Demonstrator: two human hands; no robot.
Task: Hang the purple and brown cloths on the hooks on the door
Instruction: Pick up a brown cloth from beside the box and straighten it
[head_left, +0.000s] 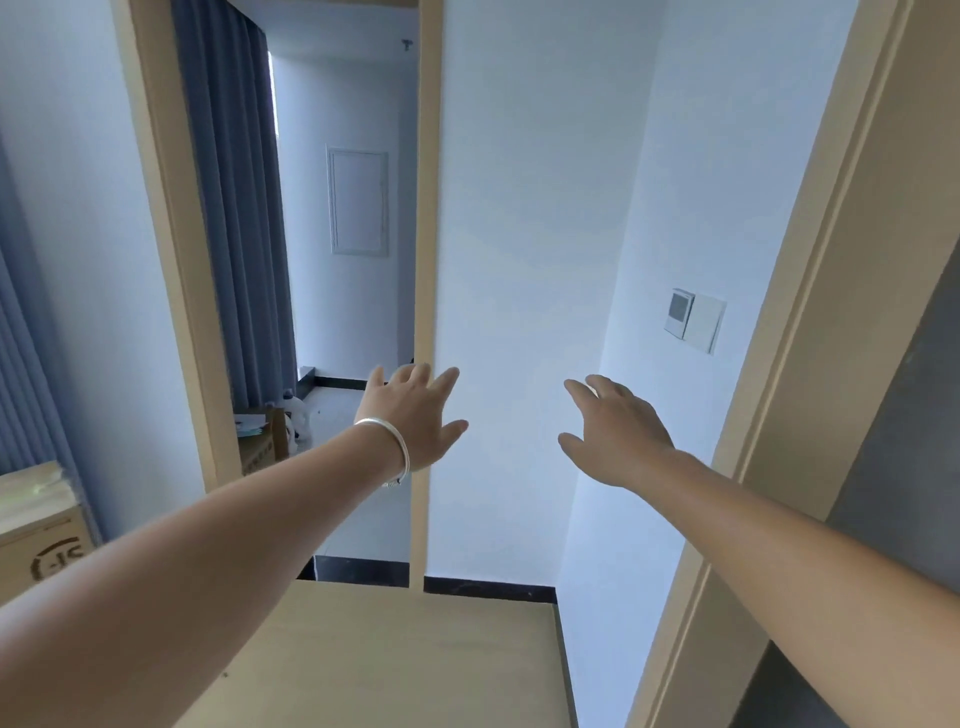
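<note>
Your left hand (415, 415) and right hand (618, 431) reach toward 12 o'clock, grips spread, empty. No cloths or hooks visible; direction and nearer hand undeterminable.

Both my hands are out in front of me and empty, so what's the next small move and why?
Probably turn or look down to find the cloths first. The left hand and right hand are open and hold nothing, and no cloth or hook shows here, only the wall and a doorway.

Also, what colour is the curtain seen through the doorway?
Greyish blue, plain, hanging in pleats: the curtain, head view.
</note>
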